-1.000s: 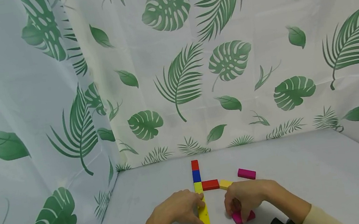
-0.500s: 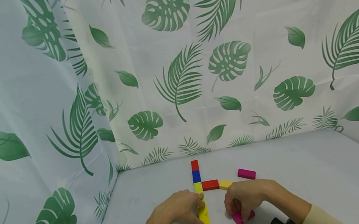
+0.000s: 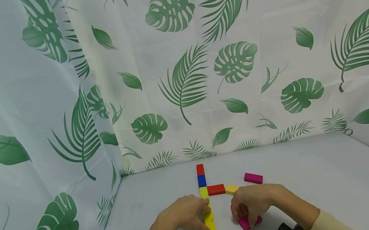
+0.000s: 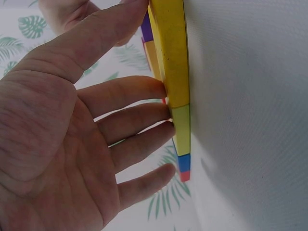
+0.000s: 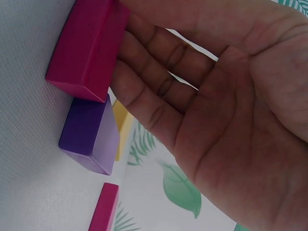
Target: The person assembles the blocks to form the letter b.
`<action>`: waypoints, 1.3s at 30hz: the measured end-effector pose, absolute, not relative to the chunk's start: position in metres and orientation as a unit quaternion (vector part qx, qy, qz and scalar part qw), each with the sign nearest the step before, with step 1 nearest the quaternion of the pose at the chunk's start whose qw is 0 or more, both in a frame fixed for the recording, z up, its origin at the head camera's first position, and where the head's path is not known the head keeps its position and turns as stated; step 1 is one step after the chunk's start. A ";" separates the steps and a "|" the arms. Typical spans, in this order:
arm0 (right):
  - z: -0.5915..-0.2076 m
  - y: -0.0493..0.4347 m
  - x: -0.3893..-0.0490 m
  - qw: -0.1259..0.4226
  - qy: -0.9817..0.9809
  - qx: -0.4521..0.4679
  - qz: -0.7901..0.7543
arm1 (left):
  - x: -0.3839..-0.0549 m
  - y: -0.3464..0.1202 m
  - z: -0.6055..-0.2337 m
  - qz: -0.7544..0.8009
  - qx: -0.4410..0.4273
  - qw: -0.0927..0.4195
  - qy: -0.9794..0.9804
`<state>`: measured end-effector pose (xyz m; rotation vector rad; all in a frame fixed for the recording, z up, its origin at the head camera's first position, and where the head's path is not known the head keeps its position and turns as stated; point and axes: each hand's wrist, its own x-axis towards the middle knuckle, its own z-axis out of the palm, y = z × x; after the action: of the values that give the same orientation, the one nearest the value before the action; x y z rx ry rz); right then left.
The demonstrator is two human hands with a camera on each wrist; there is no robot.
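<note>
My left hand point(image 3: 187, 213) lies along a straight row of blocks, fingers fairly straight. Its fingertips touch the side of the long yellow block point(image 4: 174, 62) and the pale yellow block point(image 4: 182, 130); the thumb reaches the yellow block's near end. Beyond these come a blue block point(image 3: 202, 181) and a red block point(image 3: 200, 169). My right hand point(image 3: 255, 200) grips a magenta block point(image 5: 89, 53) between thumb and fingers, down on the table. That block's end meets a purple block point(image 5: 89, 130), which my right hand hides in the head view.
A second red block point(image 3: 216, 190) joins the row at right angles, followed by a slanted orange-yellow block point(image 3: 232, 189). Another magenta block point(image 3: 253, 178) lies loose behind my right hand. The white table point(image 3: 314, 179) meets leaf-printed curtains point(image 3: 237, 84) at the back and sides.
</note>
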<state>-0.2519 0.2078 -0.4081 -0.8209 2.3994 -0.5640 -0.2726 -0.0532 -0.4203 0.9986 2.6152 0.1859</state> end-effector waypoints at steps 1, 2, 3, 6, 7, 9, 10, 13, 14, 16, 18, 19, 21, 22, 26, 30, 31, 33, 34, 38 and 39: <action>-0.408 0.208 -0.252 0.269 0.889 -0.305 -0.210 | -0.273 -0.053 -0.420 0.065 0.351 0.167 0.919; -0.408 0.208 -0.252 0.269 0.889 -0.305 -0.210 | -0.273 -0.053 -0.420 0.065 0.352 0.167 0.919; -0.408 0.208 -0.252 0.269 0.889 -0.306 -0.210 | -0.273 -0.053 -0.420 0.064 0.352 0.167 0.919; -0.408 0.208 -0.252 0.271 0.888 -0.306 -0.211 | -0.273 -0.054 -0.420 0.064 0.355 0.166 0.918; -0.408 0.208 -0.252 0.271 0.888 -0.306 -0.211 | -0.273 -0.054 -0.420 0.063 0.356 0.166 0.917; -0.408 0.208 -0.252 0.272 0.887 -0.307 -0.211 | -0.272 -0.054 -0.420 0.063 0.356 0.167 0.917; -0.408 0.208 -0.252 0.272 0.887 -0.307 -0.211 | -0.273 -0.054 -0.420 0.064 0.355 0.167 0.917; -0.408 0.208 -0.252 0.272 0.888 -0.305 -0.212 | -0.273 -0.054 -0.420 0.067 0.352 0.170 0.918; -0.408 0.208 -0.252 0.273 0.887 -0.304 -0.213 | -0.273 -0.054 -0.420 0.069 0.351 0.171 0.918; -0.408 0.208 -0.252 0.273 0.888 -0.303 -0.213 | -0.273 -0.054 -0.420 0.072 0.349 0.173 0.918; -0.408 0.208 -0.252 0.274 0.887 -0.303 -0.213 | -0.274 -0.054 -0.421 0.073 0.347 0.174 0.919; -0.408 0.208 -0.252 0.273 0.887 -0.304 -0.213 | -0.274 -0.054 -0.421 0.073 0.347 0.173 0.919; -0.407 0.208 -0.253 0.271 0.887 -0.307 -0.214 | -0.274 -0.054 -0.422 0.073 0.346 0.173 0.919; -0.407 0.208 -0.253 0.270 0.886 -0.309 -0.216 | -0.274 -0.054 -0.422 0.073 0.346 0.173 0.919; -0.406 0.210 -0.255 0.250 0.880 -0.326 -0.240 | -0.274 -0.054 -0.421 0.074 0.346 0.174 0.919; -0.407 0.215 -0.260 0.206 0.881 -0.333 -0.266 | -0.273 -0.054 -0.421 0.073 0.350 0.172 0.918; -0.407 0.216 -0.261 0.196 0.882 -0.333 -0.269 | -0.273 -0.054 -0.421 0.072 0.351 0.171 0.918; -0.408 0.219 -0.264 0.180 0.885 -0.332 -0.274 | -0.272 -0.054 -0.421 0.070 0.350 0.169 0.919; -0.408 0.220 -0.265 0.175 0.885 -0.333 -0.276 | -0.272 -0.054 -0.421 0.070 0.350 0.168 0.919; -0.407 0.222 -0.269 0.159 0.886 -0.338 -0.276 | -0.272 -0.054 -0.421 0.069 0.351 0.167 0.919; -0.406 0.222 -0.270 0.155 0.886 -0.338 -0.277 | -0.273 -0.054 -0.421 0.069 0.351 0.167 0.919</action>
<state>-0.2695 0.2221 -0.4060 -0.9681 2.5389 -0.7930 -0.2725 -0.0539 -0.4211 0.9998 2.6144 0.1957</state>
